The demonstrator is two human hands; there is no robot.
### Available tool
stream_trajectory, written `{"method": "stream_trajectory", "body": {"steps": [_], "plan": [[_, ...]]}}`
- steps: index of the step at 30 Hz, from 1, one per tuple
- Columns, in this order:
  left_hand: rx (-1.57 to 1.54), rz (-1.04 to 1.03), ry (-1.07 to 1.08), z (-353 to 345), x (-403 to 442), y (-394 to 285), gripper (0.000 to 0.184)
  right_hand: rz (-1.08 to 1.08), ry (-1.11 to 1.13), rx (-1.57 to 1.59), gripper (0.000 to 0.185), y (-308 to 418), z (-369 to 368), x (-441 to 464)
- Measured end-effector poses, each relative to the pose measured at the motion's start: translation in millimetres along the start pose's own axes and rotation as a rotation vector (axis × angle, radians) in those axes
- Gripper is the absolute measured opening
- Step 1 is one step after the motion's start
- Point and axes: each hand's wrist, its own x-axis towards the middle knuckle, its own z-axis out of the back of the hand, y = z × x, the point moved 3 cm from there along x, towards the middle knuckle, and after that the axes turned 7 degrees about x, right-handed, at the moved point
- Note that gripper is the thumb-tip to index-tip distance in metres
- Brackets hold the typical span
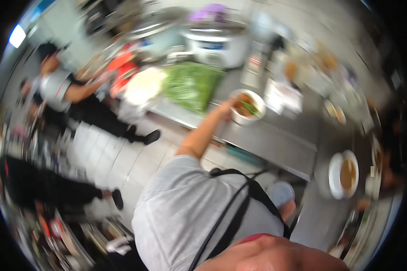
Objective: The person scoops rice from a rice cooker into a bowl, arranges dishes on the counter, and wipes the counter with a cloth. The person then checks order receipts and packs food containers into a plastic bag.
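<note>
My left hand (227,109) is at the end of a stretched-out arm, its fingers closed on the near-left rim of a white bowl (261,107). Reddish-brown food topped with green strips fills this bowl, which is over the steel counter (285,142). Low at my right side a blurred patch of skin looks like my right hand (288,209). It is against a pale bluish round thing (281,194); the fingers do not show, and whether it grips that thing is unclear.
Left of the bowl lies a clear bag of greens (190,86). Large cookers (216,43) stand behind. White papers (282,95) lie right of the bowl. White bowls (336,176), one with brown contents, sit far right. A co-worker (61,81) handles something red; another person (40,180) stands lower left.
</note>
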Motion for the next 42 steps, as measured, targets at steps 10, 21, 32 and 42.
{"method": "stream_trajectory", "body": {"steps": [10,21,32,42], "plan": [[-0.115,-0.008,0.039,64,-61,-28,0.046,-0.404,-0.030,1.523,0.040,223,186,231],[-0.116,-0.089,0.272,98,-68,-11,0.056,0.397,0.174,1.024,0.025,428,163,365],[-0.030,-0.093,0.199,49,-37,-36,0.056,0.099,0.145,0.876,0.027,401,175,356],[0.150,-0.222,0.305,-7,-18,-49,0.064,-0.027,0.023,0.859,0.024,344,224,346]]}}
